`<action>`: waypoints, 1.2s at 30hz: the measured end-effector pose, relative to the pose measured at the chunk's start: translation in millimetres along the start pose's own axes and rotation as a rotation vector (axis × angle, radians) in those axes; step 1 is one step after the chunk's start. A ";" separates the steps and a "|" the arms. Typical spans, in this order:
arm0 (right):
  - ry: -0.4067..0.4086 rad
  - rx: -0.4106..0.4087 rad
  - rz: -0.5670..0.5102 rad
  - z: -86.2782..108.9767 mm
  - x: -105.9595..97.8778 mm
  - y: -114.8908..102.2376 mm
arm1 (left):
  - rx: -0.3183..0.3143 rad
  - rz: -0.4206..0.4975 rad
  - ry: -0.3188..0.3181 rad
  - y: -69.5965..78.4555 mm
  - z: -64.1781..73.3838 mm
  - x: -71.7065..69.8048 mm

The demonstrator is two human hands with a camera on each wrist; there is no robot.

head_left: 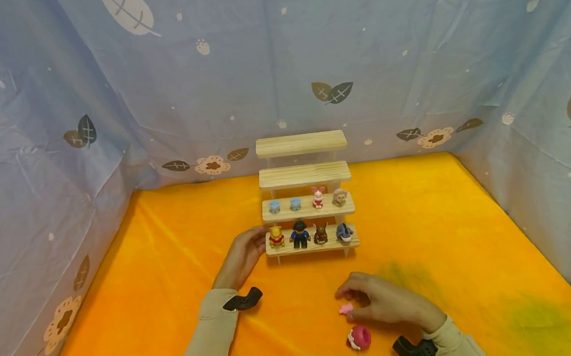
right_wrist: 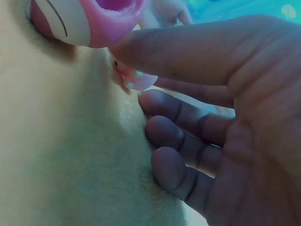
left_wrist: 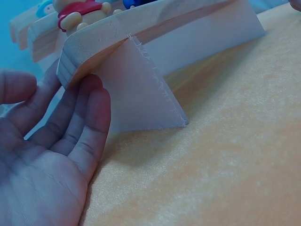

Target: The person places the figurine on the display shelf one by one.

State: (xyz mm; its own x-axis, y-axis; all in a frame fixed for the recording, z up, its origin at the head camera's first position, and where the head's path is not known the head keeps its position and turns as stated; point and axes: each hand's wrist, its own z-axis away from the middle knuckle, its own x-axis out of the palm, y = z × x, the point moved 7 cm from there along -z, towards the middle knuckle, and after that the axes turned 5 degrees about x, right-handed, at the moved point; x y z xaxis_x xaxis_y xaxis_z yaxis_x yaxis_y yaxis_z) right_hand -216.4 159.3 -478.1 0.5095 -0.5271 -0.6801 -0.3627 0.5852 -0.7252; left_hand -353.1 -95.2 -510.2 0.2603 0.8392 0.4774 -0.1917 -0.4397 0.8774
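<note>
My left hand [head_left: 243, 253] is at the left end of the stepped wooden shelf [head_left: 313, 247]. In the left wrist view its fingertips touch the end of the lowest board [left_wrist: 108, 35], with the thumb held apart. Beside those fingers sits a yellow bear figure in a red top [head_left: 276, 237]. My right hand [head_left: 382, 300] is low over the cloth, its thumb and fingers spread around a small pink figure [head_left: 346, 308]. The right wrist view shows this pink figure [right_wrist: 136, 79] partly behind the thumb. Close by lies a pink and white hollow toy piece [head_left: 360, 337], its opening showing.
A dark-haired figure in blue [head_left: 299, 234], a brown figure [head_left: 320, 233] and a grey-blue figure [head_left: 344, 232] share the lowest board. Above are two small blue pieces, a pink-eared figure [head_left: 318, 198] and a beige one [head_left: 339, 197]. Orange cloth [head_left: 177, 228] meets patterned curtains [head_left: 235, 79].
</note>
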 end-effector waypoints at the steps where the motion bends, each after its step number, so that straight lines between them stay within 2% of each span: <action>1: -0.005 -0.004 0.008 0.6 0.2 -0.6 | -0.001 0.000 0.000 -0.1 0.0 0.2; 5: 0.001 -0.033 0.019 0.8 0.1 -4.0 | -0.007 -0.005 0.020 -0.5 0.6 -0.3; 13: 0.109 -0.068 -0.014 -1.8 -4.8 -2.2 | -0.009 -0.003 0.025 -0.9 0.0 -0.3; 15: 0.121 -0.056 -0.030 -2.0 -5.3 -0.5 | -0.012 -0.005 0.025 -0.9 0.0 -0.3; 21: 0.103 0.050 -0.126 -4.9 -5.7 6.4 | -0.004 -0.008 0.023 0.1 -0.2 -0.4; 25: 0.110 0.073 -0.138 -5.4 -6.1 7.2 | -0.004 0.001 0.011 0.6 0.8 -0.2; 36: 0.234 0.105 -0.207 -5.9 -15.0 11.5 | 0.005 0.015 -0.020 1.0 0.9 1.0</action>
State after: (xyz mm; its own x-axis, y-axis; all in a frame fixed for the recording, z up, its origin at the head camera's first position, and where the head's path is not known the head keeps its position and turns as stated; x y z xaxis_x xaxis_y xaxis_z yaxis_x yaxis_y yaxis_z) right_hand -232.8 170.3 -476.8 0.3661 -0.7620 -0.5342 -0.1814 0.5046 -0.8441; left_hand -352.2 -95.1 -508.8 0.2763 0.8258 0.4917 -0.1911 -0.4542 0.8702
